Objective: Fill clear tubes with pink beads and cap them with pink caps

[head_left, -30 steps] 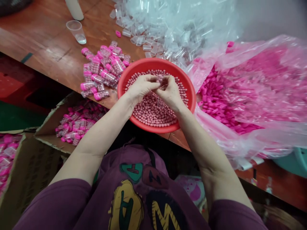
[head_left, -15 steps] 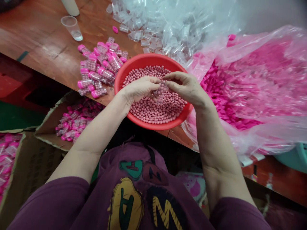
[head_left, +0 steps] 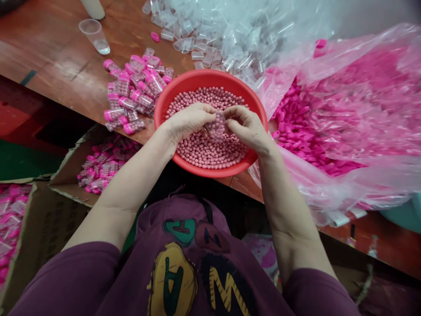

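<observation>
Over a red basin (head_left: 210, 170) of pink beads (head_left: 210, 156), my left hand (head_left: 194, 118) grips a small clear plastic container (head_left: 217, 126). Pink beads show through its wall, and I cannot tell which lie inside and which behind it. My right hand (head_left: 245, 125) is at the container's right edge, with thumb and fingers curled toward each other. What sits in its fingertips, if anything, is too small to make out. To the left of the basin lies a pile of bead-filled containers (head_left: 134, 94) with pink caps.
Loose clear containers (head_left: 210, 39) heap behind the basin. Pink caps (head_left: 296, 127) spill from a plastic bag (head_left: 362, 101) on the right. A clear cup (head_left: 95, 36) stands at the back left. Below the table edge, a cardboard box (head_left: 69, 160) holds more filled containers.
My right hand has come slightly left and down, off the basin's right rim, and stays close to the container. My left hand still grips the container. The view has shifted a little.
</observation>
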`<control>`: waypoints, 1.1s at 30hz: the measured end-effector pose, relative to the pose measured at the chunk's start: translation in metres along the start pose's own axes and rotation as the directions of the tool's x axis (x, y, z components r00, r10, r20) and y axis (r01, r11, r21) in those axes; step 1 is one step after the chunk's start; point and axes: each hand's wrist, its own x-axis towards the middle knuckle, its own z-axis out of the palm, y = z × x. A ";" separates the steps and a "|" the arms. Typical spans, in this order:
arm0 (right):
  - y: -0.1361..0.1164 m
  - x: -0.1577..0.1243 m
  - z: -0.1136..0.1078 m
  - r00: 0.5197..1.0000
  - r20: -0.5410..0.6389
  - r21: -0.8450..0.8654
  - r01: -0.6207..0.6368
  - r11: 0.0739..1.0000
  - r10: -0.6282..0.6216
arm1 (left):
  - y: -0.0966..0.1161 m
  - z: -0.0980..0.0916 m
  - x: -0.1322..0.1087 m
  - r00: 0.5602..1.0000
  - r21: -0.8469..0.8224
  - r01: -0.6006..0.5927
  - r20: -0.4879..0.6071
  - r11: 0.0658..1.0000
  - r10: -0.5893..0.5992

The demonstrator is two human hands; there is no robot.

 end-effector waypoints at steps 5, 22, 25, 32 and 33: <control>-0.007 -0.008 0.000 0.995 0.100 0.096 -0.017 0.995 0.007 | -0.002 -0.002 0.001 0.999 -0.042 0.020 0.028 0.999 -0.019; -0.020 -0.004 0.002 0.998 0.022 0.145 -0.067 0.987 0.064 | 0.003 -0.001 0.000 0.998 -0.126 0.069 0.014 0.990 -0.068; -0.020 -0.005 -0.002 0.999 0.043 0.144 -0.035 0.989 0.029 | 0.003 0.000 0.000 0.995 -0.125 0.075 0.080 0.989 -0.066; -0.014 -0.009 -0.010 0.991 0.094 0.224 -0.117 0.968 0.098 | 0.001 -0.002 0.001 0.996 -0.123 0.065 0.073 0.990 -0.056; -0.010 -0.009 -0.010 0.991 0.044 0.259 -0.132 0.957 0.125 | 0.002 -0.002 0.002 0.996 -0.137 0.057 0.069 0.989 -0.048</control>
